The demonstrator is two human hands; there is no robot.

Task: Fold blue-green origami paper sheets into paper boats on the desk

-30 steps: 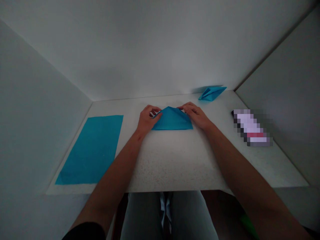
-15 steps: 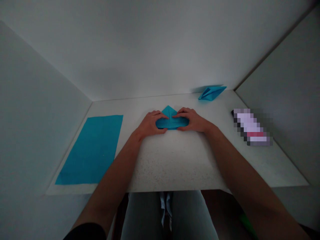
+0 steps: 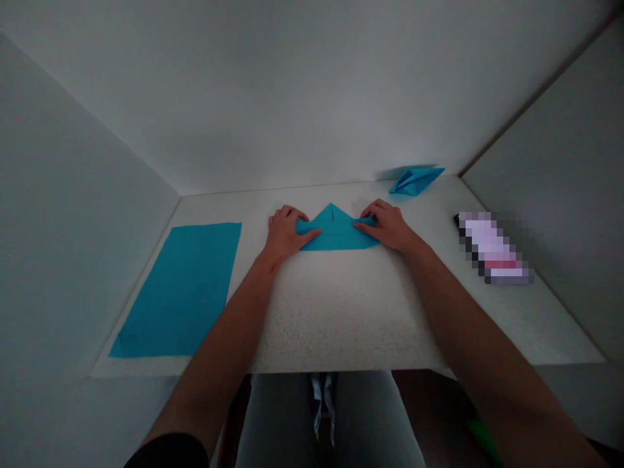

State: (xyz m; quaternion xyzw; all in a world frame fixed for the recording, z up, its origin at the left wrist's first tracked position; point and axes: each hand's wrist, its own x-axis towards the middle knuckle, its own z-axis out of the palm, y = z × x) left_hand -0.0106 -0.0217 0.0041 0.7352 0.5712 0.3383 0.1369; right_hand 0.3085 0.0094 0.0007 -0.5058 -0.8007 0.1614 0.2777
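A folded piece of blue paper (image 3: 337,239) lies on the table with a pointed peak at its far side and a long flat band along its near edge. My left hand (image 3: 283,233) grips the left end of it, thumb over the band and fingers curled at the far edge. At the right end my right hand (image 3: 389,225) holds it likewise, its thumb resting on the band. A short dark crease line runs down from the peak. The undersides of both ends are hidden by my fingers.
To the left lies a flat blue paper sheet (image 3: 180,292). A folded blue paper boat (image 3: 415,182) sits near the back wall at right. A phone (image 3: 494,247), blurred out, lies on the right. White walls border the white table (image 3: 331,312).
Both hands have moved apart, out to the ends of the folded paper. Its band was bowed with a dark gap showing; now it lies flatter and looks wider.
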